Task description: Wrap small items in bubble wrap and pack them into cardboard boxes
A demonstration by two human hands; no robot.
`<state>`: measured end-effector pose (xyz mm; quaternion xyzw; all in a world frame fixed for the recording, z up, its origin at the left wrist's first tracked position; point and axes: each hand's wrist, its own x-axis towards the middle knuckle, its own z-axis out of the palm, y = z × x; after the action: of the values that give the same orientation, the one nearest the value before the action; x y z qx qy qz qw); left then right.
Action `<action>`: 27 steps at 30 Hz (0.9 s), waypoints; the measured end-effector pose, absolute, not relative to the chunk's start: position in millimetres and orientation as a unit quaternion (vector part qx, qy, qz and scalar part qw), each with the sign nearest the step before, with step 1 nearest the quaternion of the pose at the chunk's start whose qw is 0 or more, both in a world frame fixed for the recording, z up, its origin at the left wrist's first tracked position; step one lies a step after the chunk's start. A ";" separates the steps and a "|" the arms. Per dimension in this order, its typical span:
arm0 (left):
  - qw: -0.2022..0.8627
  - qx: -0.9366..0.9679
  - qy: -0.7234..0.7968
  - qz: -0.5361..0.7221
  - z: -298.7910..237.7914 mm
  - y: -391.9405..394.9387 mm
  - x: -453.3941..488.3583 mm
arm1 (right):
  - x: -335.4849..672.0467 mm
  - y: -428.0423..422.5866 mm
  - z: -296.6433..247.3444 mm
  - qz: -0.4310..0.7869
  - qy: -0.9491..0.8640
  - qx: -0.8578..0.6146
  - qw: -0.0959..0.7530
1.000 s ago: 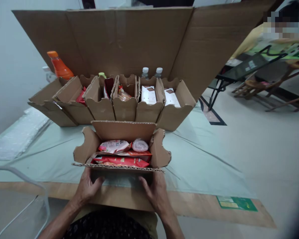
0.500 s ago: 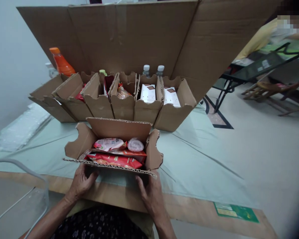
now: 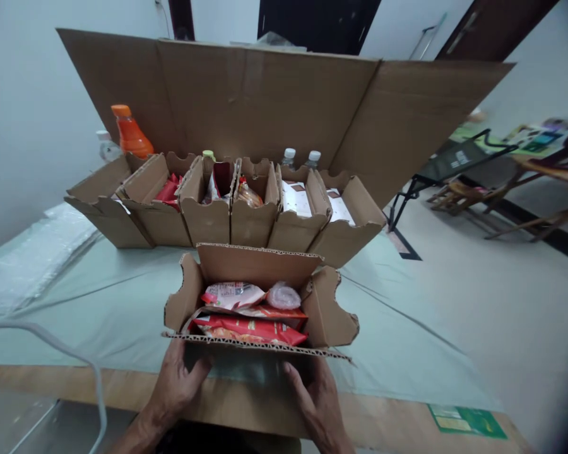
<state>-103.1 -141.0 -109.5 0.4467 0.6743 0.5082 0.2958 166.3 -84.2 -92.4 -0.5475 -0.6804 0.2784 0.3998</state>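
Observation:
A small open cardboard box (image 3: 329,315) stands at the near edge of the table, filled with red snack packets (image 3: 248,329) and a clear wrapped item (image 3: 284,295). My left hand (image 3: 177,384) presses against the box's near wall at the lower left, fingers curled on the cardboard. My right hand (image 3: 317,400) grips the same wall at the lower right. Both hands hold the box from the front; its flaps stand up.
A row of several cardboard bins (image 3: 208,217) with snacks and white cartons stands behind, backed by a large cardboard sheet (image 3: 265,101). An orange bottle (image 3: 129,132) and water bottles (image 3: 300,157) rise behind. Green cloth (image 3: 99,296) covers the table. Chairs (image 3: 473,189) stand right.
The view tilted up and shifted, so the box now sits more to the right in frame. My hands keep the same hold on its near wall. The person at the right has left the view.

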 end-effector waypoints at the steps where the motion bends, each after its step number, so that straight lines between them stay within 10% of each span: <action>1: 0.306 0.441 0.668 0.515 -108.6 -140.8 -106.0 | 160.3 -82.4 -88.2 0.285 -0.678 -0.549 0.397; 11: 0.325 0.501 0.549 0.586 -45.8 -62.3 -59.8 | 173.0 -27.0 -29.6 0.242 -0.603 -0.591 0.478; 27: 0.333 0.516 0.623 0.484 -85.2 -96.1 -36.2 | 279.2 -60.7 -70.8 0.298 -0.636 -0.583 0.409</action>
<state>-36.2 -96.1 -85.2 0.5160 0.6233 0.4841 0.3330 279.2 -60.7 -70.8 -0.5830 -0.6358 0.2979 0.4089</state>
